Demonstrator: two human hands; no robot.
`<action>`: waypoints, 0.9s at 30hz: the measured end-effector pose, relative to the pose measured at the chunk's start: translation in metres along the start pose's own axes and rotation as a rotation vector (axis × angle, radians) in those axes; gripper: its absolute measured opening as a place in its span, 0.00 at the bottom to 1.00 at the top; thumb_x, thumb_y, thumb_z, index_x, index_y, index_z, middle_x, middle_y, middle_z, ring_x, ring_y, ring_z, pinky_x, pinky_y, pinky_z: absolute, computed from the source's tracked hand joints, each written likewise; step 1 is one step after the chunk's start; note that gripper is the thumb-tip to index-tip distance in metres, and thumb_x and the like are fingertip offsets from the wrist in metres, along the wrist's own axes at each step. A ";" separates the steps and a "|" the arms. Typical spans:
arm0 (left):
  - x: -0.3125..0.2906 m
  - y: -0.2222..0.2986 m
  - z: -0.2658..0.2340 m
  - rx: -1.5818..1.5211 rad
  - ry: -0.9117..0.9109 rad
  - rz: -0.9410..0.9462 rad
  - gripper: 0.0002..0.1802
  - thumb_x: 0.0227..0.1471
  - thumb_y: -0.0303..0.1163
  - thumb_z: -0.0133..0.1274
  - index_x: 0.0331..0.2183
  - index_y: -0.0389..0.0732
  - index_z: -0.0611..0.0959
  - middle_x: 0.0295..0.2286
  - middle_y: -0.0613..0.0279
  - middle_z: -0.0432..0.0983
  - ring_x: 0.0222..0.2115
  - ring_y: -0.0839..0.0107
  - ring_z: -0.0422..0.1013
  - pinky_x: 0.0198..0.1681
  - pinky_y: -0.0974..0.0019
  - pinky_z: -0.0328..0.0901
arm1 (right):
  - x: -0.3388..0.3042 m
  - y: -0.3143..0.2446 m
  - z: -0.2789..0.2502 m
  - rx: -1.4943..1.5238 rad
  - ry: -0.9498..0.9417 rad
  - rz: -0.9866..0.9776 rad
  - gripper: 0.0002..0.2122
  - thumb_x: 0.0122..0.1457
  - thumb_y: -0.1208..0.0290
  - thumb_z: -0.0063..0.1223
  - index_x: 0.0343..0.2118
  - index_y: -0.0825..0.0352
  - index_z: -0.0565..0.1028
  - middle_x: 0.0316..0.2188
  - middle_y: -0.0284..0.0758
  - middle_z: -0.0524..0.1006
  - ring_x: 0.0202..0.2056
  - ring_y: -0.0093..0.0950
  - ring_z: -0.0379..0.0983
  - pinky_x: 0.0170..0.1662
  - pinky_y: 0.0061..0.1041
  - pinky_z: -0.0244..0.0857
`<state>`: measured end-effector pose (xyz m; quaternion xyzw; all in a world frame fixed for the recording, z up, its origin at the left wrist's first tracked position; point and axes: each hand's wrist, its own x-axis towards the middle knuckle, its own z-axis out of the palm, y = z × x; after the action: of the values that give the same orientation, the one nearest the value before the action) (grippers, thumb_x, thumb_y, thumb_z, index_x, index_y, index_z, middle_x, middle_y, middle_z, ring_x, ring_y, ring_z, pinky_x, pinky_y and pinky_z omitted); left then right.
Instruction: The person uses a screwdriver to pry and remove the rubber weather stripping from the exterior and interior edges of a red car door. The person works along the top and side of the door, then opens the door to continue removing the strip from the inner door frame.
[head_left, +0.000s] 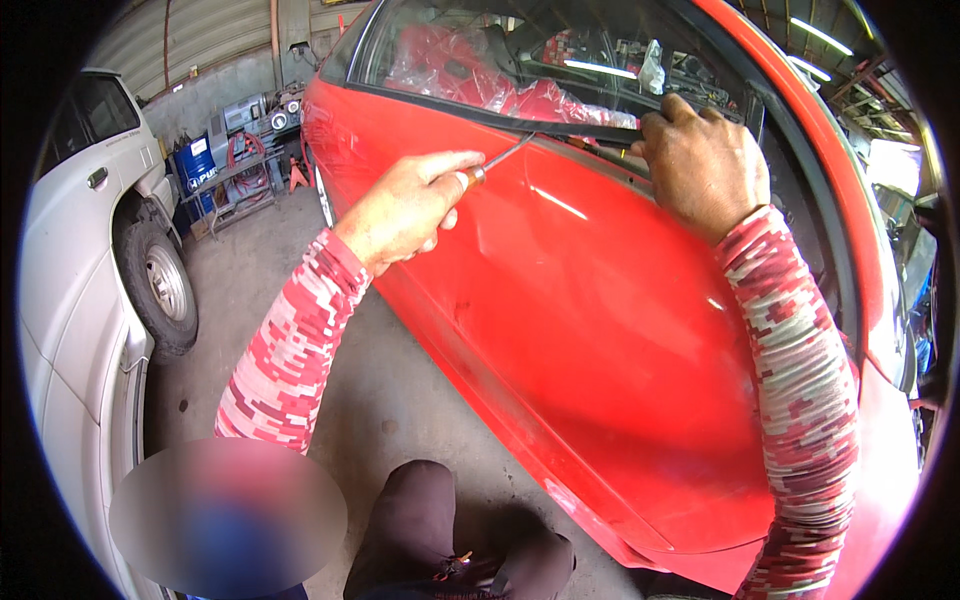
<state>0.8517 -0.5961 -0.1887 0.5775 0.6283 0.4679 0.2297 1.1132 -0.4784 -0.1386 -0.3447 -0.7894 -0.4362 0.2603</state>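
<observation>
A red car door point(610, 340) fills the middle, with dents and creases in its panel. My left hand point(400, 208) is closed around the orange-brown handle of a screwdriver point(508, 154). Its thin metal shaft points up and right, the tip at the lower edge of the black window trim strip point(580, 130). Farther right, the fingers of my right hand point(705, 168) pinch this strip near its right end. There it stands away from the door's top edge, and a gap shows beneath it. My fingertips partly hide the strip's end.
A white vehicle point(65, 230) with a large wheel point(165, 280) stands at left. Behind it are a blue drum point(195, 162) and a metal rack point(240, 185) with machinery. Crumpled clear plastic point(440, 65) shows through the window. A blurred oval covers the lower left.
</observation>
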 end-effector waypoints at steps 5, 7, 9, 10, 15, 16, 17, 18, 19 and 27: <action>-0.010 -0.007 -0.007 -0.057 -0.070 0.027 0.27 0.69 0.35 0.43 0.65 0.37 0.68 0.49 0.67 0.75 0.27 0.86 0.63 0.18 0.81 0.56 | -0.001 0.000 -0.001 0.036 0.069 -0.014 0.11 0.61 0.62 0.58 0.37 0.65 0.84 0.40 0.40 0.80 0.40 0.40 0.81 0.39 0.39 0.77; -0.018 -0.010 -0.007 -0.090 -0.094 0.059 0.27 0.69 0.36 0.44 0.65 0.37 0.67 0.49 0.66 0.75 0.27 0.86 0.63 0.18 0.81 0.56 | -0.001 0.001 -0.001 0.054 0.037 -0.008 0.11 0.58 0.63 0.60 0.37 0.65 0.84 0.40 0.41 0.80 0.40 0.40 0.81 0.39 0.38 0.77; -0.024 -0.012 -0.009 -0.092 -0.110 0.018 0.28 0.69 0.36 0.44 0.65 0.37 0.67 0.49 0.63 0.75 0.27 0.86 0.63 0.18 0.81 0.57 | -0.003 0.001 -0.001 0.070 0.049 -0.008 0.11 0.59 0.63 0.60 0.38 0.65 0.83 0.40 0.40 0.80 0.41 0.40 0.81 0.39 0.37 0.77; -0.027 -0.014 -0.008 -0.138 -0.112 0.033 0.26 0.69 0.35 0.43 0.65 0.37 0.68 0.41 0.65 0.72 0.24 0.86 0.61 0.18 0.80 0.57 | -0.004 0.001 0.000 0.075 0.052 0.001 0.11 0.59 0.63 0.60 0.39 0.65 0.83 0.40 0.39 0.80 0.41 0.40 0.80 0.39 0.37 0.77; -0.035 -0.035 -0.007 -0.312 -0.200 0.031 0.25 0.69 0.32 0.42 0.65 0.37 0.69 0.26 0.71 0.67 0.20 0.87 0.59 0.20 0.78 0.57 | -0.010 -0.004 0.003 0.097 0.151 -0.029 0.13 0.52 0.69 0.63 0.41 0.63 0.82 0.38 0.35 0.76 0.42 0.37 0.70 0.44 0.39 0.66; -0.032 -0.038 -0.009 -0.352 -0.222 0.057 0.26 0.69 0.31 0.42 0.65 0.37 0.68 0.26 0.71 0.68 0.20 0.87 0.59 0.20 0.78 0.58 | -0.008 -0.005 0.003 0.108 0.141 -0.014 0.12 0.50 0.69 0.64 0.38 0.63 0.82 0.37 0.34 0.75 0.42 0.36 0.69 0.44 0.38 0.64; -0.031 -0.040 -0.018 -0.366 -0.315 0.044 0.26 0.68 0.31 0.44 0.65 0.36 0.68 0.26 0.71 0.70 0.20 0.87 0.60 0.22 0.79 0.59 | -0.007 -0.007 0.003 0.121 0.131 0.017 0.11 0.49 0.68 0.64 0.36 0.63 0.81 0.36 0.33 0.75 0.42 0.36 0.69 0.43 0.38 0.63; -0.029 -0.042 -0.024 -0.343 -0.382 0.022 0.26 0.68 0.31 0.42 0.64 0.34 0.69 0.29 0.64 0.73 0.18 0.86 0.59 0.20 0.78 0.57 | -0.005 -0.008 0.002 0.134 0.117 0.044 0.10 0.48 0.68 0.65 0.34 0.63 0.81 0.36 0.32 0.74 0.42 0.35 0.68 0.43 0.37 0.62; -0.029 -0.042 -0.030 -0.369 -0.438 0.022 0.26 0.67 0.30 0.42 0.63 0.33 0.69 0.30 0.62 0.74 0.18 0.86 0.60 0.21 0.77 0.58 | -0.003 -0.008 0.001 0.183 0.096 0.094 0.11 0.48 0.69 0.65 0.36 0.62 0.82 0.35 0.31 0.74 0.41 0.35 0.69 0.42 0.37 0.62; -0.068 -0.034 -0.114 -0.589 -0.702 -0.416 0.27 0.67 0.31 0.47 0.62 0.30 0.70 0.32 0.60 0.76 0.20 0.85 0.60 0.24 0.77 0.59 | 0.001 -0.015 -0.003 0.317 -0.120 0.353 0.16 0.47 0.64 0.68 0.41 0.54 0.85 0.35 0.27 0.75 0.40 0.33 0.70 0.45 0.39 0.62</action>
<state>0.7557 -0.6934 -0.1830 0.4732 0.4562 0.3471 0.6690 1.1014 -0.4866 -0.1441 -0.4575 -0.7896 -0.2334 0.3358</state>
